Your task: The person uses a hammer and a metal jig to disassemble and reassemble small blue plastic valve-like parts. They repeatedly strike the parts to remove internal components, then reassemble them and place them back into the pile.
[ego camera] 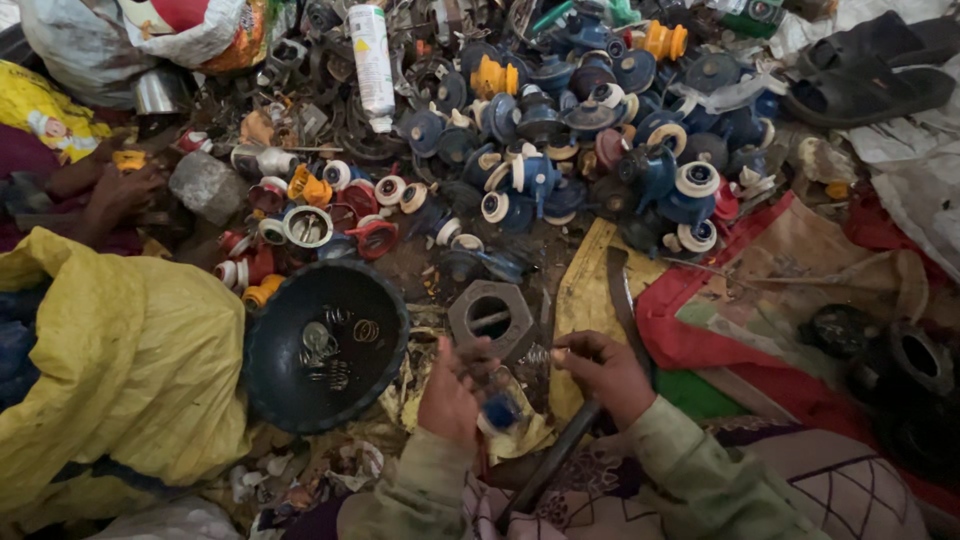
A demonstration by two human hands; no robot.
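Blue part (499, 411) (upright) in left hand (450, 398)

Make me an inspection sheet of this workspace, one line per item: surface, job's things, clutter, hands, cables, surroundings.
Surface: ground covered with cloth and plastic sheets, dirty and littered.
Job's things: small blue part in left hand; large hexagonal nut just ahead; black bowl holding metal springs.
Clutter: heap of blue valve-like parts, red and orange caps, white bottle.
Hands: left hand grips the blue part; right hand pinches something small, too small to tell.
Cables: nothing seen.
Surroundings: another person's hand at left, black sandals, yellow sack.
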